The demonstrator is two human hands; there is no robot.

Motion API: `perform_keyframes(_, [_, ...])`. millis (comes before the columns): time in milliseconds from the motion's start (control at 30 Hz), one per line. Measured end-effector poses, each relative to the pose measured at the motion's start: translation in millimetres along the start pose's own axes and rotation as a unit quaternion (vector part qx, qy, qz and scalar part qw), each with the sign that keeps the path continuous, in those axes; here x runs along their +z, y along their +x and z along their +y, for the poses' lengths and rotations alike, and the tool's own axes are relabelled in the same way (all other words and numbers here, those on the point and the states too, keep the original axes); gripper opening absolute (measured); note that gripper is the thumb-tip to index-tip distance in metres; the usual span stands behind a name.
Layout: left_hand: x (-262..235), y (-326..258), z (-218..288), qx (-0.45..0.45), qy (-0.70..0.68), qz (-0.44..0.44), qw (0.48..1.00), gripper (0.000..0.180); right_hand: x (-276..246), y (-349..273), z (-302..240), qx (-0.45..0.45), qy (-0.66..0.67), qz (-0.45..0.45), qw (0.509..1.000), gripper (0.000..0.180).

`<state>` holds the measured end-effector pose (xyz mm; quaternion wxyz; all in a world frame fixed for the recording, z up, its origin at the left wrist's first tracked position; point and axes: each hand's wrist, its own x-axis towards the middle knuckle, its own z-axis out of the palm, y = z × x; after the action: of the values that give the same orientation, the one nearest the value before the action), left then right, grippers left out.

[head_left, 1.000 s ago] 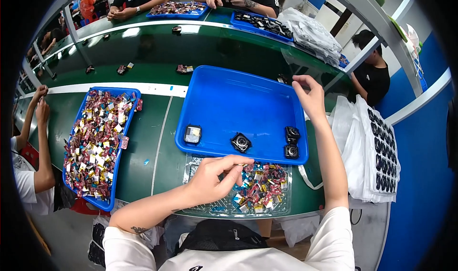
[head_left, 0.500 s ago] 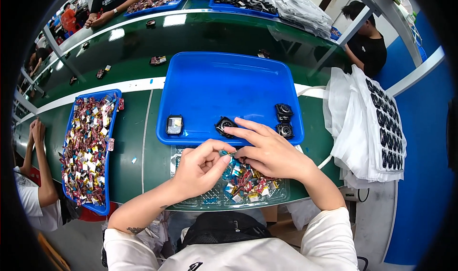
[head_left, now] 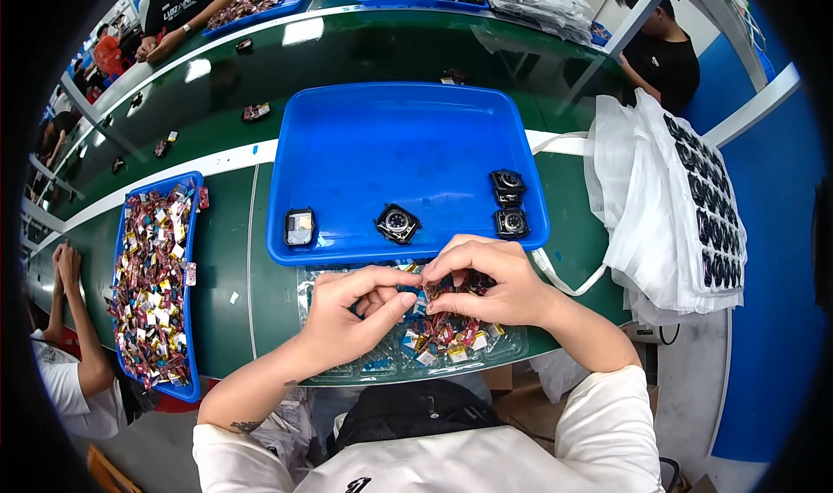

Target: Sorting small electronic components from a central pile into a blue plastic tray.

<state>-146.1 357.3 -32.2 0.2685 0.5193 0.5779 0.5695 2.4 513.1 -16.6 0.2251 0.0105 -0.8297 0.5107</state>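
Above a clear plastic tray (head_left: 347,367), my left hand (head_left: 357,309) and my right hand (head_left: 493,278) meet at the fingertips. Both have thumb and index finger curled into a pinch, and whatever small part they grip is mostly hidden. Under them, a heap of small red circuit boards (head_left: 455,341) with white and yellow blocks fills the tray's right part. Just beyond, a blue tray (head_left: 399,137) holds a black watch case (head_left: 397,223) with a round centre, a square-faced watch case (head_left: 299,227) at left and several more watch cases (head_left: 510,224) at right.
A blue bin (head_left: 195,259) piled with small circuit boards stands at left, beside another person's hands (head_left: 68,263). White foam sheets (head_left: 629,189) with rows of black cases lie at right. Past the white rail, loose parts (head_left: 256,112) rest on a green belt (head_left: 347,59); people sit beyond.
My right hand has drawn back from the watch case in the blue tray and its fingers have curled toward my left fingertips. The view has shifted slightly.
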Motion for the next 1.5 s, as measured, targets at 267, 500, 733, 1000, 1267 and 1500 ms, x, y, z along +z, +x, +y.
perform_keyframes(267, [-2,-2,-6,-0.036,-0.094,-0.013,0.995,0.006,0,6,7,-0.138,-0.046,-0.024,0.989,0.022])
perform_keyframes(500, [-3,-1,-5,0.057,0.071,0.025,0.996,0.013,8,2,2,-0.07,-0.035,0.033,0.996,0.018])
perform_keyframes(733, [-1,2,-10,0.029,-0.009,-0.016,0.999,0.011,8,3,-1,-0.066,-0.012,0.004,0.998,0.022])
perform_keyframes(1000, [-4,0,-5,-0.018,-0.189,0.03,0.981,0.014,-2,-2,5,0.161,0.21,-0.022,0.964,0.017])
perform_keyframes(1267, [-1,2,-4,-0.105,-0.151,-0.041,0.982,0.013,7,-1,3,0.081,0.162,0.043,0.982,0.016])
perform_keyframes(1500, [-1,1,-5,-0.12,-0.17,-0.041,0.977,0.011,7,-3,4,0.014,0.105,0.036,0.994,0.014])
